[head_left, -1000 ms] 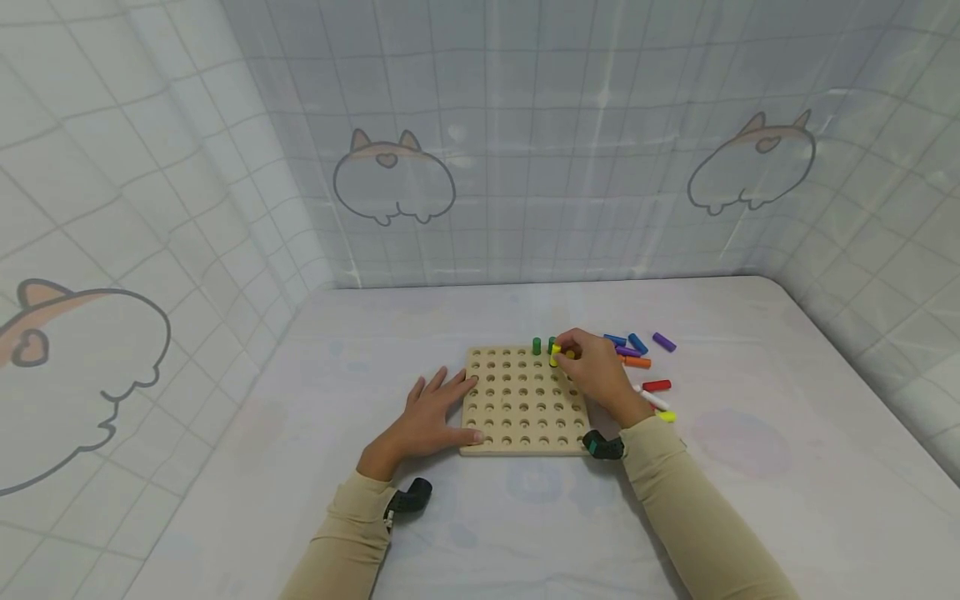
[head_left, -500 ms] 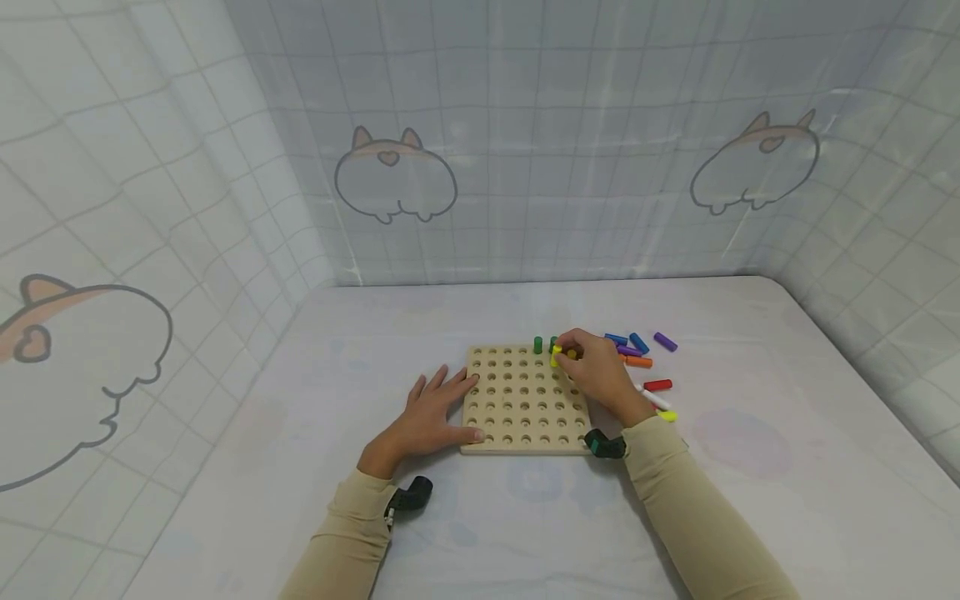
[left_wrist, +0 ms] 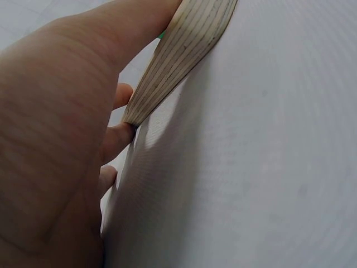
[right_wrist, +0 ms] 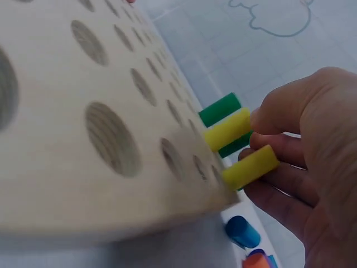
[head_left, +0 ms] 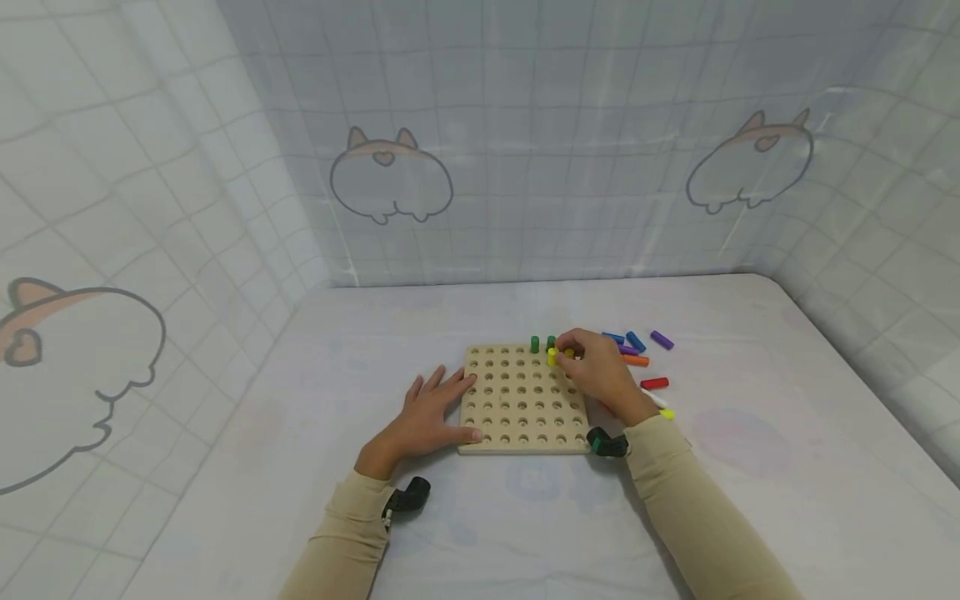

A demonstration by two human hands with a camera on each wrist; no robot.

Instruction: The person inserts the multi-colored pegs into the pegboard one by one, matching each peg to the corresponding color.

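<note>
A square wooden pegboard (head_left: 523, 408) with rows of round holes lies on the table. Two green pegs (head_left: 535, 343) stand in its far row. My right hand (head_left: 596, 371) is over the board's far right corner and pinches a yellow peg (head_left: 552, 357) (right_wrist: 227, 129) that stands upright in a hole just in front of the green pegs (right_wrist: 220, 109). A second yellow peg (right_wrist: 251, 166) stands beside it, against my fingers. My left hand (head_left: 429, 414) lies flat with spread fingers on the board's left edge (left_wrist: 184, 50), thumb at the near corner.
Loose pegs lie right of the board: blue (head_left: 635, 341), purple (head_left: 662, 339), orange (head_left: 636, 360), red (head_left: 654, 383) and yellow (head_left: 666, 413). A white checked cloth covers the table and the walls behind and at both sides.
Nothing has visibly moved; my right hand stays at the yellow peg and my left hand stays on the board. Only the head view has shifted slightly.
</note>
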